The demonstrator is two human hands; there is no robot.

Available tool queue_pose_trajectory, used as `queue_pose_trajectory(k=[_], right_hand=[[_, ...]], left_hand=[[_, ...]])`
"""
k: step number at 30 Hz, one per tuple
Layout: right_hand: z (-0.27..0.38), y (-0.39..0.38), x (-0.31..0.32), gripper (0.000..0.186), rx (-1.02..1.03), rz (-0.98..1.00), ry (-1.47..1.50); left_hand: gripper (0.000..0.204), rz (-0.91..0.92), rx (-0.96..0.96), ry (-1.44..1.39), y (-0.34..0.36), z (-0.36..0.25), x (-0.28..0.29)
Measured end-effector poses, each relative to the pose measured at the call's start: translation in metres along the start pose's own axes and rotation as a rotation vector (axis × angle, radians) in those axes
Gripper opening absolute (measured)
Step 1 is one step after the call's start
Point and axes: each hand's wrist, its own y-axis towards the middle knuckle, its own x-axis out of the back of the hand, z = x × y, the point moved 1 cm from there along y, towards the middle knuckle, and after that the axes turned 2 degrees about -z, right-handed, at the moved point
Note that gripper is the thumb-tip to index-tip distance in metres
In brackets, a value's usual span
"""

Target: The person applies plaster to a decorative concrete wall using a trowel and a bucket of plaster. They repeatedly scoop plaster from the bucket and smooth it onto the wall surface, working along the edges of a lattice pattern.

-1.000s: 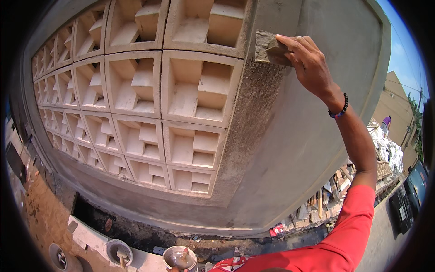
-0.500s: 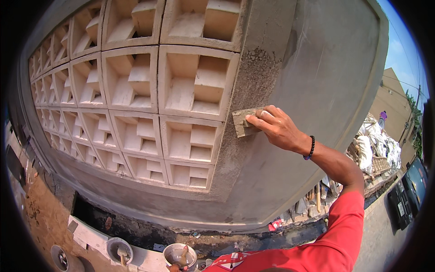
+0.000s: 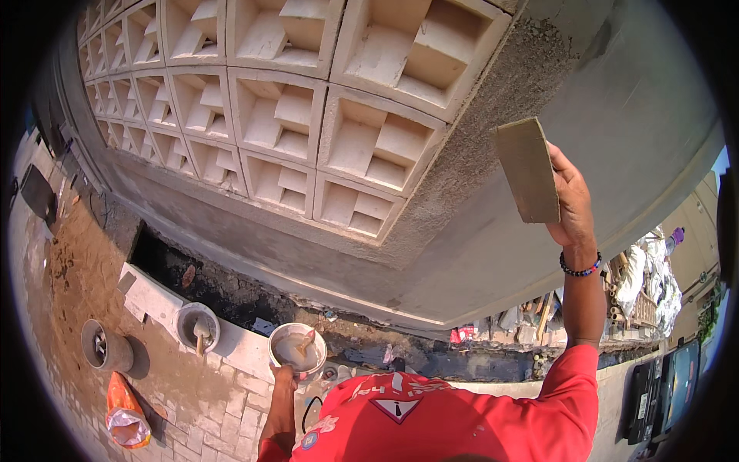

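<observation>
My right hand (image 3: pixel 571 196) is raised at the upper right, fingers closed round the back of a flat rectangular grey-brown pad (image 3: pixel 530 171). Its broad face is turned toward me, apart from the grey plastered wall (image 3: pixel 616 146). Low in the view, my left hand (image 3: pixel 285 376) grips the rim of a white bucket (image 3: pixel 275 356). Cloudy liquid fills the bucket, and a brush (image 3: pixel 308 341) leans in it. To the right of the pale openwork wall blocks (image 3: pixel 385 146) runs a rough, coarser strip of plaster (image 3: pixel 493 131).
Another bucket (image 3: pixel 182 331) with a trowel (image 3: pixel 201 336) stands on the pale ledge (image 3: pixel 245 356). Further left are a grey bucket (image 3: pixel 122 356) and an orange-and-white sack (image 3: pixel 125 412). A dark gutter (image 3: pixel 231 306) follows the wall's foot. Rubble (image 3: pixel 531 322) and a parked car (image 3: pixel 654 400) lie right.
My right hand has come off the wall and turned the pad's face toward me. The view has tipped downward, bringing my left hand on the bucket's rim into fuller sight.
</observation>
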Motion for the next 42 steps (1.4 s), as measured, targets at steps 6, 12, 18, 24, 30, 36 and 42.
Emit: queue_pose_trajectory(k=[6,12,18,24,30,36,42], right_hand=[[-0.066,-0.032,-0.03,0.061,-0.142,0.045,-0.234],[-0.165,-0.086,-0.092,0.047,-0.228,0.507,-0.569],[-0.25,-0.137,-0.164,0.031,0.099,0.881,-0.788],[-0.334,-0.176,-0.222,0.02,0.264,1.091,-0.956],[-0.4,-0.204,-0.209,0.015,0.375,1.011,-0.903],[-0.223,-0.108,-0.122,0.042,0.449,0.608,-1.052],[0.037,0.051,-0.012,0.053,1.086,-0.543,-1.583]], left_hand=[[0.065,0.18,-0.153,0.0,-0.044,-0.016,-0.012],[0.071,0.206,-0.069,0.071,-0.104,-0.028,-0.018],[0.069,0.279,-0.099,0.169,-0.126,-0.03,-0.032],[0.067,0.484,-0.242,0.035,-0.131,-0.013,-0.044],[0.07,0.53,-0.18,0.077,-0.115,-0.008,-0.057],[0.072,0.531,-0.168,0.108,-0.117,-0.006,-0.055],[0.076,0.48,-0.251,0.059,-0.107,0.004,-0.038]])
